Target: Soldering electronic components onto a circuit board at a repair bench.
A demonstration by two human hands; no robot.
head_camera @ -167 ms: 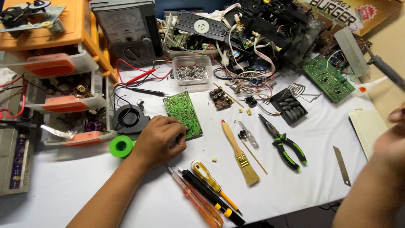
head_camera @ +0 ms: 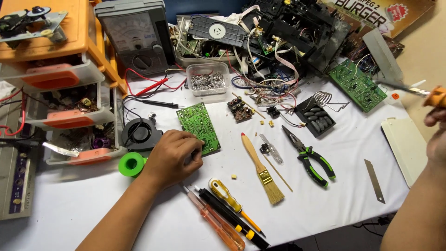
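Observation:
My left hand (head_camera: 173, 155) rests on the white table, fingers curled onto the near edge of a green circuit board (head_camera: 199, 124) and holding it down. A green roll of wire (head_camera: 131, 164) and a small black fan (head_camera: 141, 133) lie just left of that hand. My right hand (head_camera: 436, 125) is raised at the right edge of the view, gripping the orange handle of a soldering iron (head_camera: 418, 92) whose metal shaft points left, above the table. Only part of this hand shows.
Between the hands lie a paintbrush (head_camera: 261, 169), green-handled pliers (head_camera: 310, 158), several screwdrivers (head_camera: 227, 209) and a blade (head_camera: 374, 180). An orange drawer unit (head_camera: 60, 79), an analogue meter (head_camera: 137, 35), a clear tub of parts (head_camera: 207, 80), another green board (head_camera: 357, 84) and tangled electronics fill the back.
My right hand has risen at the right edge, and the soldering iron's orange handle now shows in it. The left hand stays on the board.

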